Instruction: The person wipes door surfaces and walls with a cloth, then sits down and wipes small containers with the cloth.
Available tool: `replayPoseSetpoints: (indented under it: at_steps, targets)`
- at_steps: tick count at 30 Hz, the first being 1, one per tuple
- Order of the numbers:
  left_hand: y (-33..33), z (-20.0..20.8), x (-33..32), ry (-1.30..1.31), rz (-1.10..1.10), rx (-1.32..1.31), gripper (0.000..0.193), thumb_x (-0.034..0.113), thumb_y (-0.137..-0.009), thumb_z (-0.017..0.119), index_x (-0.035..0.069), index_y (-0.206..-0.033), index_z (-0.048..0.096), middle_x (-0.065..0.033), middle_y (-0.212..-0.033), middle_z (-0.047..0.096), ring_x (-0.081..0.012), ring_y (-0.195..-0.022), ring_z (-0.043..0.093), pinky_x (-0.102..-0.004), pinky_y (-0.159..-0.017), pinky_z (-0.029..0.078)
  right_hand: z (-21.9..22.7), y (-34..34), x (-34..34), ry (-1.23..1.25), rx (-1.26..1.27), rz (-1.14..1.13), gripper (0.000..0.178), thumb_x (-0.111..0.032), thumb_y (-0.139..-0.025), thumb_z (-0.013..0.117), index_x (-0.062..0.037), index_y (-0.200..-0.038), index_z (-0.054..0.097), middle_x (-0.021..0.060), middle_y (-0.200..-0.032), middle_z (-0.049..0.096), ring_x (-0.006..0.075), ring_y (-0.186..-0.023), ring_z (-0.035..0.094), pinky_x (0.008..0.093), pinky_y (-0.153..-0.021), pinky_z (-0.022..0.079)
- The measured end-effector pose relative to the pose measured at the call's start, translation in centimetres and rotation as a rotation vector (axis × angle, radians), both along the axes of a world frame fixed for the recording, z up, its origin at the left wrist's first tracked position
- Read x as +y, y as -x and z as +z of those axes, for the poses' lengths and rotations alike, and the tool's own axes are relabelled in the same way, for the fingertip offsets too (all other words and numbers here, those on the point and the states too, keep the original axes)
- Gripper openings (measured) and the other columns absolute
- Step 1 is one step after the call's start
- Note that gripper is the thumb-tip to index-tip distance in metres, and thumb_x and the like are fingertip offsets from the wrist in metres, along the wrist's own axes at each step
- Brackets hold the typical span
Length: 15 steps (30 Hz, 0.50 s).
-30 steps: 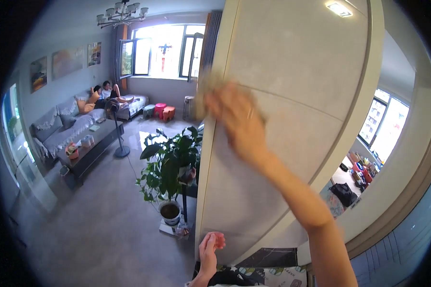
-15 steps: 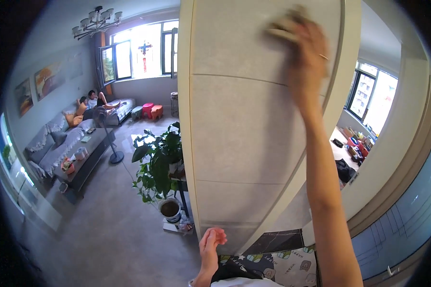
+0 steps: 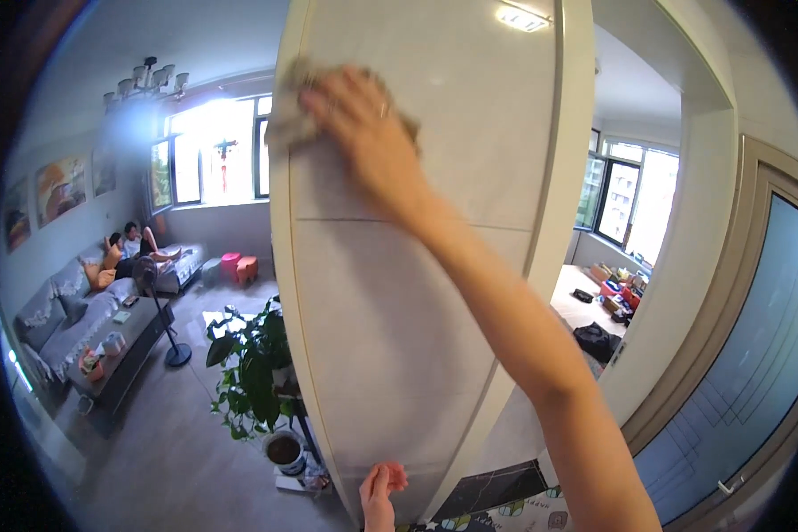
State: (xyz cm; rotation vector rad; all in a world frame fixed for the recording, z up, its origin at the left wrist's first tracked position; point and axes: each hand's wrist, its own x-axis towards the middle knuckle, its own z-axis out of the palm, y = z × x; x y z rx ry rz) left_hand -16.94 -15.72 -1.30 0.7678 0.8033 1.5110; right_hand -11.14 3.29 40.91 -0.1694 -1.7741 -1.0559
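Note:
High on a pale grey tiled wall panel (image 3: 399, 328), my right hand (image 3: 368, 133) presses a greyish-beige cloth (image 3: 291, 120) flat against the surface. The cloth sticks out around the fingers and overlaps the cream trim along the panel's left edge. Motion blurs the cloth and fingertips a little. Down at the panel's foot, my left hand (image 3: 381, 490) hangs with loosely curled fingers and thumb apart. Nothing shows in it.
Left of the panel stand a leafy potted plant (image 3: 253, 368), an empty-looking pot (image 3: 285, 450) and a floor fan (image 3: 177, 355). Two people rest on a sofa (image 3: 62, 341) farther back. To the right are a doorway and a glass-paned door (image 3: 736, 372).
My right hand has swept the cloth leftward across the panel, from its upper right to its left edge. The view has shifted right and upward; my left hand stays low.

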Motion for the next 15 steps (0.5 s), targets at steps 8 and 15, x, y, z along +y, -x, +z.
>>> replayPoseSetpoints:
  at_steps: [8,15]
  targets:
    - [0.3,1.2,-0.7,0.018,0.018,-0.016,0.025,0.028,-0.098,0.051,0.005,-0.098,0.064,-0.0026,-0.082,0.063,-0.0108,-0.072,0.058,-0.0236,-0.066,0.044,9.4,-13.2,-0.2,-0.199,0.536,-0.358,0.062,0.004,-0.074,0.056,-0.0062,-0.134,0.047,0.0168,-0.138,0.045,0.0435,-0.132,0.033,0.0484,-0.112,0.028]
    - [1.1,1.5,-0.2,-0.025,0.006,-0.033,0.027,0.03,-0.099,0.05,0.006,-0.098,0.064,-0.002,-0.081,0.063,-0.0101,-0.071,0.056,-0.023,-0.066,0.043,-8.5,-10.8,-1.0,0.047,0.409,-0.222,0.068,0.015,-0.073,0.045,-0.004,-0.138,0.046,0.0187,-0.143,0.042,0.04,-0.136,0.034,0.0505,-0.113,0.026]
